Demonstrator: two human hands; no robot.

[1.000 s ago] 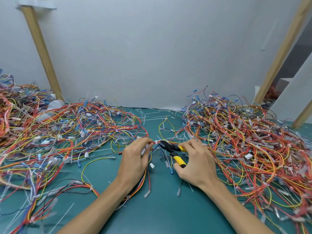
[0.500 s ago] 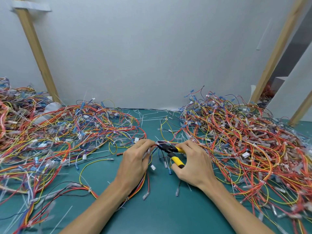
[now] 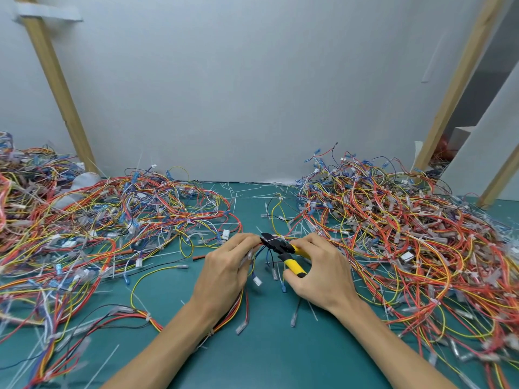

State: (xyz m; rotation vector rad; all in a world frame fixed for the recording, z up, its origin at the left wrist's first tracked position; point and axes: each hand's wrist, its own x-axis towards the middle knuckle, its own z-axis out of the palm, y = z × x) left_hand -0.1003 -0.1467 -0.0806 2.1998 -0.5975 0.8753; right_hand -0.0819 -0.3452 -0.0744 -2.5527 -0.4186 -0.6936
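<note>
With left hand point(image 3: 224, 272) pinching the wire bundle point(image 3: 241, 303) over the mat point(image 3: 266, 355) between left heap point(image 3: 112, 220) and right heap point(image 3: 393, 234), right hand point(image 3: 320, 273) curled round the cutters point(image 3: 280, 248), tips at the white tie point(image 3: 273, 239): pull the bundle taut, catch only the tie, spare the wires, squeeze once

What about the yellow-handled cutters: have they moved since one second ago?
No. The cutters, gripped by the right hand, stay at the wire bundle that the left hand holds, just in front of the yellow wire loop.

Wire piles point(image 3: 393, 234) L+R; bare mat point(image 3: 266, 360) btwn forearms.
</note>
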